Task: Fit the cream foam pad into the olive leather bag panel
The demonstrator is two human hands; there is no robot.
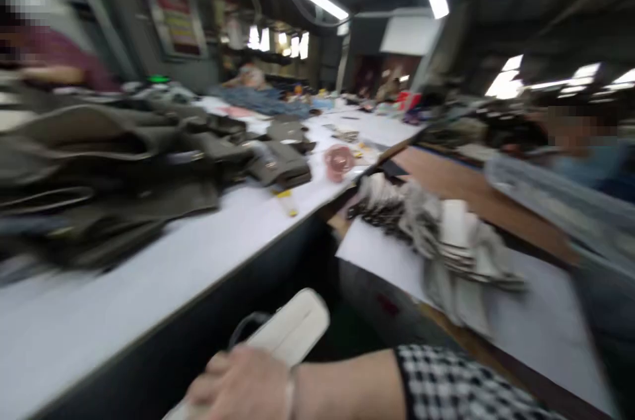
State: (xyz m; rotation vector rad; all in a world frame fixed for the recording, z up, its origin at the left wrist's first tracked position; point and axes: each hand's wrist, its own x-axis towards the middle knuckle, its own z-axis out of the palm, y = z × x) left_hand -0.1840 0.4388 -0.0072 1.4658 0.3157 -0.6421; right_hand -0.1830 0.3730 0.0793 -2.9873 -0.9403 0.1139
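Note:
My right hand (243,380), at the end of a black-and-white checked sleeve, lies over a long white piece with a rounded end (297,324) at the bottom of the view. Its fingers curl round the near part of this piece, which has a thin line along its top; its exact kind is unclear through the blur. A dark loop (248,327) shows just beyond the knuckles. My left hand is out of view.
A long white table (213,254) carries dark olive garments (114,162), a pink round item (339,161) and a yellow-ended tool (286,202). Pale grey cloth pieces (441,228) lie on the lower table at right. People are at far left and right. A dark gap separates the tables.

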